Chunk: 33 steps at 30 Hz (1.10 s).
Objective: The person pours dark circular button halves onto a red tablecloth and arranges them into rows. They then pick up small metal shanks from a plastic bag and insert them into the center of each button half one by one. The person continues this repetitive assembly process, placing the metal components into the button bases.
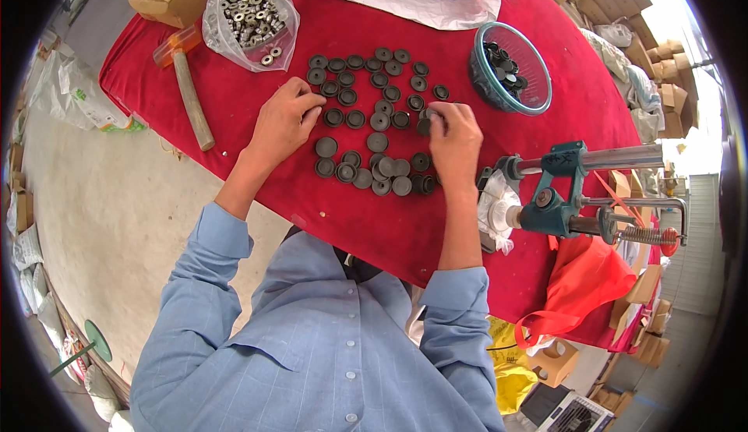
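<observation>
Many small round black rubber caps (354,119) lie on the red tablecloth, most of them in loose rows with their hollow sides up. My left hand (290,118) is at the left edge of these rows, its thumb and fingers pinched together; whatever is between the fingertips is too small to make out. On the right side of the rows, my right hand (455,137) pinches a dark round cap (425,126) between thumb and fingers. Closer to me, a pile of caps (386,169) overlaps, several lying flat side up.
Beyond the caps are a clear bag of metal rings (253,23), a white sack (421,13) of black parts and a teal-rimmed basket (510,106). A mallet (192,93) lies left. A green hand press (557,190) stands right, near a red bag (580,280).
</observation>
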Each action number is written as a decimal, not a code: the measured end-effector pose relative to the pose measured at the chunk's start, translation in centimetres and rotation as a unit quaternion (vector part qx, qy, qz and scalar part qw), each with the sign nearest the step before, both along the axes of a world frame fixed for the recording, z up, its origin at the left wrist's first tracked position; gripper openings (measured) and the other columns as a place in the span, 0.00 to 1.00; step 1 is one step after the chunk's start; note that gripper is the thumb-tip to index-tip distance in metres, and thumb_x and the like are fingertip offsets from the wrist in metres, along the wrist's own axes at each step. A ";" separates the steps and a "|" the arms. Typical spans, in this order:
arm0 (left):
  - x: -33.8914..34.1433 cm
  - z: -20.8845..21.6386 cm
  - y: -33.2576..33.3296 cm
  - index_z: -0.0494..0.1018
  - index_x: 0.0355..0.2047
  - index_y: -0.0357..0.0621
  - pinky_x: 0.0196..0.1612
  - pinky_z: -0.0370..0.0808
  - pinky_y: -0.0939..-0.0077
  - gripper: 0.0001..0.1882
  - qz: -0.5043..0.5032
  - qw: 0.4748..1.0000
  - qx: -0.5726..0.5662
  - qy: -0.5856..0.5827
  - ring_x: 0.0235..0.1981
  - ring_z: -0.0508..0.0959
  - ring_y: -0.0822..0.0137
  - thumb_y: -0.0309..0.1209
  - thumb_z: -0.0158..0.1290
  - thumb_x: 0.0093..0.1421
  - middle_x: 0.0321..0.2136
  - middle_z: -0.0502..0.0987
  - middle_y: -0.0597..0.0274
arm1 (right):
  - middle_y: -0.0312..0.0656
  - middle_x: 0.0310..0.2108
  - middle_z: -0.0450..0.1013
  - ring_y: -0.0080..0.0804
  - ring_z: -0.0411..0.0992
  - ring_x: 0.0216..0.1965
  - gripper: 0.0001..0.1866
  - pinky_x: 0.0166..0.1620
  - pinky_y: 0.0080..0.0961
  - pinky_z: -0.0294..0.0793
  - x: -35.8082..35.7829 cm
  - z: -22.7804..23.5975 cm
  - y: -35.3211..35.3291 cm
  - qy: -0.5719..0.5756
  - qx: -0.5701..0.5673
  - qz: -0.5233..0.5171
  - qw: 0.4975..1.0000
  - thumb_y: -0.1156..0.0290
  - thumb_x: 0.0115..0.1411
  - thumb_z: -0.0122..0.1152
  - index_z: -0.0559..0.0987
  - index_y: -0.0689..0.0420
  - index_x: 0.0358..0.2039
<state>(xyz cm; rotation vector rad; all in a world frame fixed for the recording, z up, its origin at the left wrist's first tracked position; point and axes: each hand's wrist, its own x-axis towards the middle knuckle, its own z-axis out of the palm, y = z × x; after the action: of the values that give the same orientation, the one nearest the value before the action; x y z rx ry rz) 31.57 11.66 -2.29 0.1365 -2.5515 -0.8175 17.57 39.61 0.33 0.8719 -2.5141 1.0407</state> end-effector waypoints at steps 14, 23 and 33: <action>-3.5 0.2 6.4 0.85 0.45 0.40 0.52 0.76 0.59 0.12 -0.195 0.977 -0.074 0.029 0.46 0.78 0.55 0.26 0.66 0.60 0.47 0.80 0.59 | 0.43 0.42 0.77 0.45 0.78 0.45 0.12 0.49 0.44 0.76 2.8 -1.2 1.4 0.036 0.133 0.027 0.990 0.72 0.57 0.75 0.87 0.56 0.43; -3.9 0.4 6.4 0.84 0.39 0.42 0.49 0.77 0.58 0.07 -0.180 0.982 -0.049 0.003 0.43 0.78 0.56 0.27 0.66 0.60 0.40 0.79 0.59 | 0.40 0.40 0.78 0.44 0.80 0.42 0.13 0.45 0.44 0.75 2.9 -1.9 -0.2 -0.005 0.133 -0.042 0.990 0.65 0.56 0.79 0.82 0.55 0.34; -6.8 1.0 8.4 0.84 0.45 0.39 0.51 0.77 0.55 0.14 -0.164 0.985 -0.037 0.040 0.46 0.79 0.53 0.28 0.68 0.58 0.42 0.79 0.56 | 0.45 0.41 0.77 0.46 0.80 0.44 0.22 0.46 0.45 0.76 2.4 -1.7 -0.7 -0.040 0.103 -0.039 0.993 0.69 0.52 0.79 0.80 0.56 0.47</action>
<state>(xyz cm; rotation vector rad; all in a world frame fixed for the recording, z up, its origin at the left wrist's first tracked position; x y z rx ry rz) 24.73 20.02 -1.33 -0.3417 -2.5581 -0.8256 19.97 38.92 -1.40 0.7919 -2.7356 0.8180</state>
